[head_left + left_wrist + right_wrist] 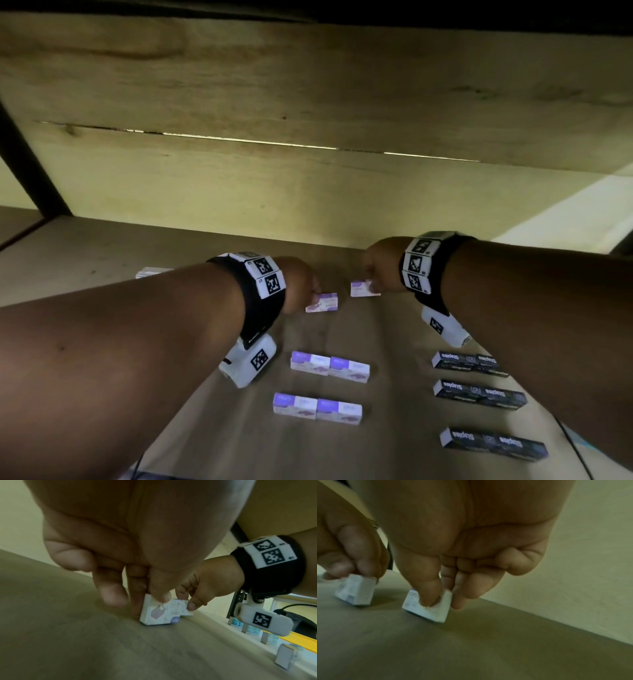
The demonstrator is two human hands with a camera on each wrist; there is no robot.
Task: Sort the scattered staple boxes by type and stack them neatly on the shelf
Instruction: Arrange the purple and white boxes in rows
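Fingers and thumb of the left hand (pixel 298 284) are curled down onto a small white-and-purple staple box (pixel 323 303), pinching it by its end while it sits on the wooden shelf board (pixel 102 260); the left wrist view shows the thumb tip pressed on the box's top face and two fingers behind its far side. The right hand (pixel 380 265) pinches a second white-and-purple staple box (pixel 363 288) in the same way, thumb on the near face and fingertips at the far edge, as the right wrist view shows, with the box's base on the board. The two held boxes lie near each other, apart by a narrow gap, deep on the shelf close to the pale back wall (pixel 308 192). Nearer the camera, two rows of white-and-purple boxes lie on the board, each row a pair set end to end: one row (pixel 330 368) just behind the other (pixel 317 408). To the right, well apart from them, stand three rows of black boxes printed "Staples" (pixel 479 394), one row behind another. A white object (pixel 150 272) lies far left on the board, too hidden by the left forearm to name. Both wrists wear black bands with white marker tiles (pixel 265 277), and a white camera unit (pixel 247 363) hangs under the left wrist.
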